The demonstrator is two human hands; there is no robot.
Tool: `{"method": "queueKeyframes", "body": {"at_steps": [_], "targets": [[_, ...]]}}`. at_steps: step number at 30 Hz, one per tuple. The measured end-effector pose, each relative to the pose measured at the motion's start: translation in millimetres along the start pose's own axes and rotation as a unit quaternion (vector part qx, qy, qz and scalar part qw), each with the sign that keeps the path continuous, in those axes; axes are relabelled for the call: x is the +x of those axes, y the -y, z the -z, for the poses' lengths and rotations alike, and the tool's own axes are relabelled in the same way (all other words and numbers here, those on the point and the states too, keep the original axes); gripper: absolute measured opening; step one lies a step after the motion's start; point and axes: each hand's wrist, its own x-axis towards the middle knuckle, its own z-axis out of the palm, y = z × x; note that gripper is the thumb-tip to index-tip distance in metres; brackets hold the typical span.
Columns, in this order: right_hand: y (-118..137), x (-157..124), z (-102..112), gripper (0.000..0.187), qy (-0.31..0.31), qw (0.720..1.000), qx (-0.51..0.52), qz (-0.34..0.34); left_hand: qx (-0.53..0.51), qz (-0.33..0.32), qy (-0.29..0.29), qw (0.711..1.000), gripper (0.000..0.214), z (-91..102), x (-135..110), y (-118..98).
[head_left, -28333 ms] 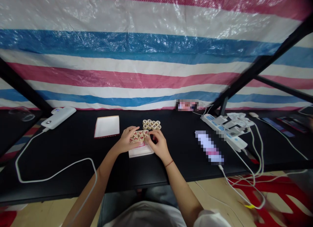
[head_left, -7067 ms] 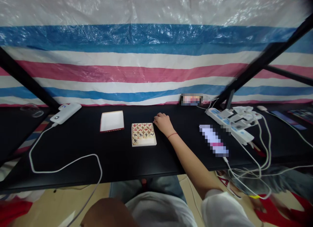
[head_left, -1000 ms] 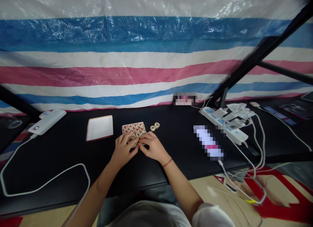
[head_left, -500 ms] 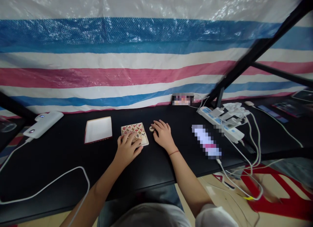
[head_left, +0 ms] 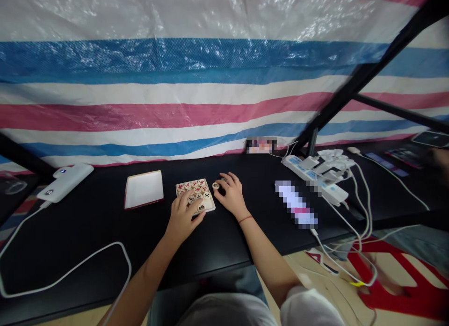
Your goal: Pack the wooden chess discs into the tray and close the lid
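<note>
A small white box [head_left: 212, 205] on the black table holds several round Chinese chess pieces [head_left: 197, 190], marked in red and black. My left hand [head_left: 183, 211] lies over the box's near left part with its fingers spread. One black-marked piece [head_left: 201, 207] shows by its thumb, and the hand covers some others. Just right of the box, my right hand [head_left: 231, 193] pinches a single chess piece [head_left: 216, 185] between thumb and fingertips, low over the table. A red string circles that wrist.
Left of the box lies its white-lined lid [head_left: 143, 189]. A white power bank [head_left: 66, 182] with a cable stands farther left. To the right are a blurred-out phone [head_left: 296, 204] and a crowded power strip [head_left: 315, 178]. Striped sheeting [head_left: 175, 115] hangs behind.
My right hand has closed on the chess piece and shifted slightly left, toward the box. My left hand's fingers have drawn back a little, baring more black-marked pieces.
</note>
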Motion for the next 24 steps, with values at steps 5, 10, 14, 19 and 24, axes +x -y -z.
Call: {"method": "queueKeyframes", "body": {"at_steps": [5, 10, 14, 19, 24], "targets": [[20, -4, 9, 0.020, -0.052, 0.989, 0.138, 0.002, -0.007, 0.022, -0.004, 1.000, 0.023, -1.8, -2, 0], [41, -18, 23, 0.021, -0.005, 0.971, 0.235, 0.033, -0.013, 0.032, -0.004, 0.999, 0.021, -0.9, -1, -1], [46, -25, 24, 0.018, 0.062, 0.976, 0.203, 0.048, -0.015, 0.051, -0.012, 0.999, 0.025, 0.7, -1, -1], [45, -26, 23, 0.018, 0.100, 0.978, 0.171, 0.060, -0.029, 0.054, 0.013, 0.998, 0.033, 2.8, -3, 0], [49, -27, 26, 0.010, 0.105, 0.975, 0.180, 0.081, -0.030, 0.050, 0.006, 0.998, 0.024, 4.6, -1, -2]]}}
